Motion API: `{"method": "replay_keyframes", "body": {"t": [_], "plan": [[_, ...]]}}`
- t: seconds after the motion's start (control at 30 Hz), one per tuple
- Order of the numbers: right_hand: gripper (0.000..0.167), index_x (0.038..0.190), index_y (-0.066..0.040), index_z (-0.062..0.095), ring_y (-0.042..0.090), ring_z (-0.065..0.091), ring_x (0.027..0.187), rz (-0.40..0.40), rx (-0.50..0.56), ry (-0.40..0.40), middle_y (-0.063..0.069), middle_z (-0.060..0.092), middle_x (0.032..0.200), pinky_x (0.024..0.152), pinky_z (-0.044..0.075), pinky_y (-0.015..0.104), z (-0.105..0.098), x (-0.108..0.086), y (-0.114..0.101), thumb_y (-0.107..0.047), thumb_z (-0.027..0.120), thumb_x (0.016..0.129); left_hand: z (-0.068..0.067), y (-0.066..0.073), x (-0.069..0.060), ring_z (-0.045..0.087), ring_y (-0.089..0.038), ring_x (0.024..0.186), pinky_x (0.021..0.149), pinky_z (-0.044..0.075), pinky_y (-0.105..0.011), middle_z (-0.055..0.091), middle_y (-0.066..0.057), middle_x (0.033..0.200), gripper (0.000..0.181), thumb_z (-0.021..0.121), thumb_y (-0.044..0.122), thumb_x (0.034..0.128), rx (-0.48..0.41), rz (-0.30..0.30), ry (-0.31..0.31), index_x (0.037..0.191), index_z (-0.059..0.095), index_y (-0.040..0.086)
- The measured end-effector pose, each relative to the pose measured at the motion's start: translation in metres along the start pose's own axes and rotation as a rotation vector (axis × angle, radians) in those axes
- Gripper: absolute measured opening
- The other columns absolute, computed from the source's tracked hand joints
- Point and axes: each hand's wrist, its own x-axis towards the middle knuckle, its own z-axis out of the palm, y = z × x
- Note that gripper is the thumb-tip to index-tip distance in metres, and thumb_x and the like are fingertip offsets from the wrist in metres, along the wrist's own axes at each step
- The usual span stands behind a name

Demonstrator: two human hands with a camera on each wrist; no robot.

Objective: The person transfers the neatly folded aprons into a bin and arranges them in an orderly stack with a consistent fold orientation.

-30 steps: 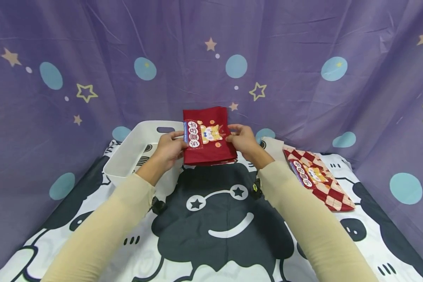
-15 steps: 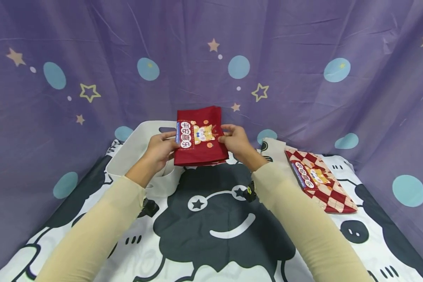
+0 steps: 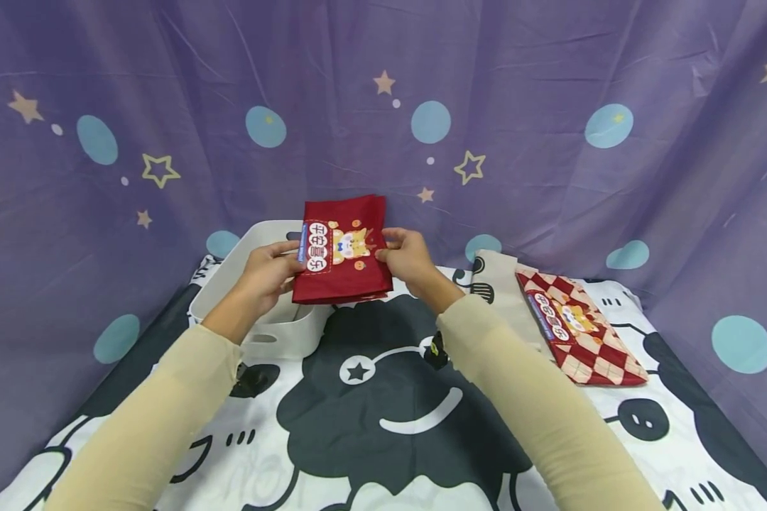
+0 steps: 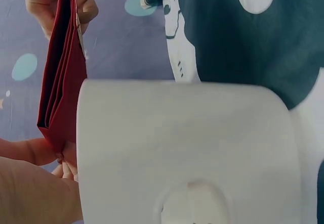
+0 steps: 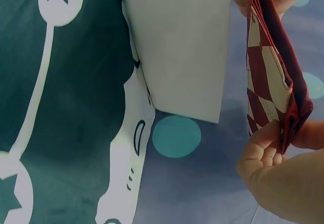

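Note:
A folded red cloth (image 3: 341, 248) with a cartoon dog and a label of white characters is held up by both hands. My left hand (image 3: 270, 273) pinches its left edge, and my right hand (image 3: 410, 259) pinches its right edge. Edge-on in the left wrist view, the folded cloth (image 4: 63, 77) shows several layers. A red-and-cream checked underside (image 5: 260, 77) shows in the right wrist view. Below and behind the cloth stands a white plastic bin (image 3: 294, 337), partly hidden by the left hand and the cloth.
To the right lies a folded red-and-cream checked cloth (image 3: 581, 330) with a similar print. Beside it is a beige cloth (image 3: 501, 284) with dark markings. A patterned black-and-white sheet (image 3: 409, 397) covers the surface, and a purple curtain (image 3: 358, 71) hangs behind.
Both hands have moved left together with the red cloth, which now overlaps more of the bin. More of the beige cloth shows at right. The grip on the cloth looks the same.

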Motion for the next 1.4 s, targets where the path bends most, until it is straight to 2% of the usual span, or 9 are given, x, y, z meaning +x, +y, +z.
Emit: {"method": "replay_keyframes", "body": {"t": [0.3,0.47,0.63,0.83,0.93,1.1,1.17,1.3,1.4], "plan": [[0.053,0.147,0.003,0.049,0.024,0.066,0.093,0.012,0.036,0.004,0.023,0.061,0.116,0.084,0.06,0.042,0.021,0.001,0.0,0.01,0.058,0.095,-0.017,0.0,-0.004,0.057,-0.011,0.099,0.071,0.054,-0.02,0.047,-0.018,0.15,0.063,0.05,-0.005,0.0974,-0.019,0.007,-0.024,0.158,0.035,0.005],[0.053,0.148,0.003,0.048,0.022,0.065,0.089,0.024,0.087,0.013,0.018,0.061,0.111,0.076,0.061,0.037,0.031,0.002,0.003,0.01,0.058,0.095,-0.027,-0.001,-0.003,0.057,-0.011,0.098,0.068,0.053,-0.02,0.046,-0.018,0.15,0.063,0.048,-0.004,0.0976,-0.001,0.016,-0.017,0.158,0.035,0.005],[0.055,0.148,0.003,0.048,0.022,0.065,0.088,0.037,0.143,0.008,0.017,0.059,0.11,0.068,0.06,0.033,0.04,0.004,0.006,0.011,0.056,0.095,-0.034,-0.002,0.0,0.057,-0.013,0.099,0.071,0.056,-0.023,0.052,-0.012,0.135,0.063,0.047,-0.007,0.0979,-0.02,0.021,-0.029,0.159,0.033,0.004],[0.057,0.15,0.0,0.047,0.025,0.066,0.096,0.054,0.171,-0.002,0.017,0.058,0.116,0.078,0.061,0.038,0.047,0.005,0.008,0.011,0.055,0.094,-0.044,-0.005,0.004,0.058,-0.013,0.097,0.072,0.057,-0.025,0.055,-0.003,0.121,0.064,0.048,-0.008,0.0979,-0.024,0.026,-0.042,0.159,0.033,0.004],[0.061,0.15,0.0,0.047,0.025,0.066,0.099,0.054,0.202,-0.017,0.017,0.058,0.118,0.08,0.061,0.039,0.05,0.006,0.01,0.013,0.054,0.091,-0.048,-0.005,0.004,0.058,-0.014,0.098,0.072,0.056,-0.026,0.055,-0.002,0.122,0.064,0.049,-0.007,0.098,-0.017,0.022,-0.032,0.159,0.034,0.005],[0.067,0.15,0.0,0.047,0.022,0.063,0.095,0.051,0.252,-0.042,0.016,0.06,0.118,0.072,0.058,0.032,0.056,0.006,0.012,0.016,0.05,0.085,-0.054,-0.007,0.007,0.058,-0.012,0.097,0.072,0.056,-0.025,0.054,-0.006,0.128,0.065,0.05,-0.007,0.098,-0.007,0.023,-0.011,0.159,0.035,0.006],[0.068,0.151,-0.001,0.046,0.022,0.063,0.096,0.057,0.257,-0.055,0.018,0.06,0.124,0.073,0.058,0.033,0.058,0.007,0.014,0.016,0.05,0.086,-0.058,-0.009,0.008,0.059,-0.011,0.095,0.071,0.056,-0.025,0.054,-0.009,0.132,0.065,0.05,-0.007,0.0981,-0.007,0.028,-0.011,0.159,0.034,0.006],[0.067,0.153,-0.002,0.044,0.024,0.062,0.103,0.069,0.273,-0.081,0.023,0.055,0.136,0.086,0.059,0.041,0.063,0.006,0.016,0.017,0.051,0.089,-0.066,-0.012,0.01,0.058,-0.009,0.096,0.072,0.055,-0.024,0.052,-0.009,0.137,0.065,0.05,-0.006,0.0991,0.02,0.028,-0.012,0.16,0.032,0.007],[0.067,0.154,-0.002,0.043,0.024,0.061,0.104,0.072,0.288,-0.091,0.022,0.053,0.136,0.087,0.058,0.042,0.067,0.004,0.017,0.017,0.052,0.09,-0.071,-0.013,0.012,0.056,-0.009,0.1,0.075,0.054,-0.024,0.051,-0.009,0.14,0.065,0.05,-0.005,0.0997,0.044,0.025,-0.008,0.161,0.032,0.008]]}}
